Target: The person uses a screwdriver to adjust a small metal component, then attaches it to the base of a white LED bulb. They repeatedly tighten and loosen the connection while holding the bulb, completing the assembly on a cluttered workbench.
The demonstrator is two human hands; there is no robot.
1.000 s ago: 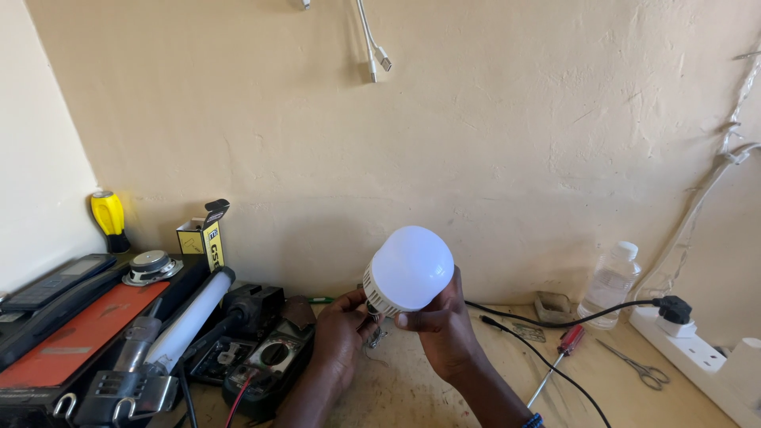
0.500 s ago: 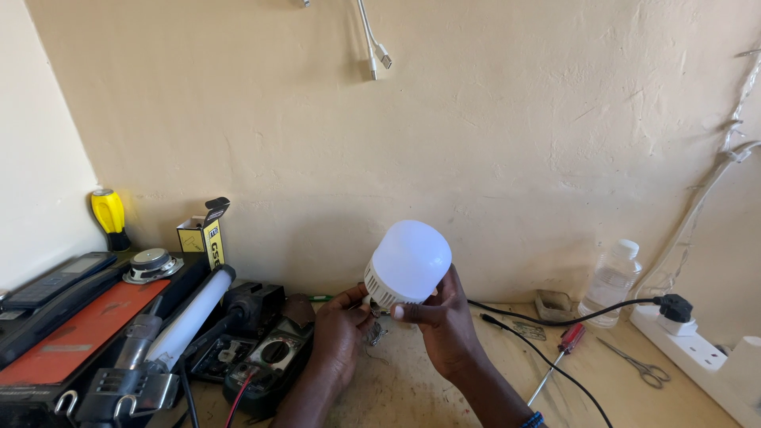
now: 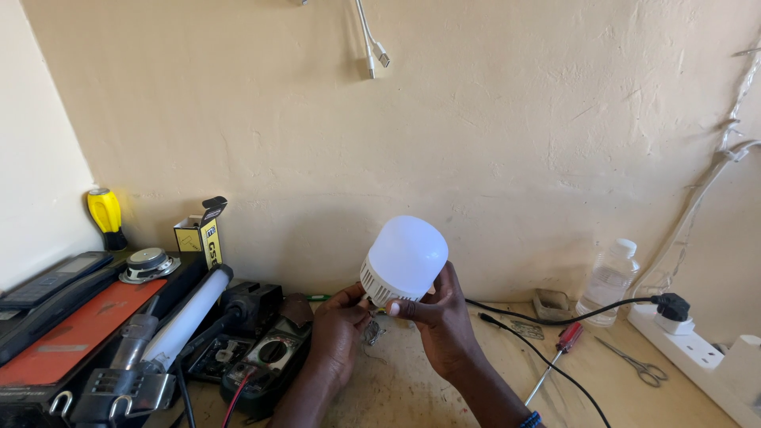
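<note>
A large white LED bulb (image 3: pixel 404 257) with a frosted dome and a slotted white base is raised above the workbench, dome tilted up and to the right. My right hand (image 3: pixel 441 317) wraps around the base from the right side, thumb across the slots. My left hand (image 3: pixel 338 326) is at the bulb's lower end, fingertips on its metal cap (image 3: pixel 372 326), which is mostly hidden by the fingers.
A multimeter (image 3: pixel 269 364) and black tools lie at left beside a white tube lamp (image 3: pixel 189 317). A red-handled screwdriver (image 3: pixel 559 353), scissors (image 3: pixel 638 366), a plastic bottle (image 3: pixel 606 281) and a white power strip (image 3: pixel 701 349) with a black plug sit at right.
The bulb has tilted a little and shifted slightly upward in my hands. Both hands stay at its base.
</note>
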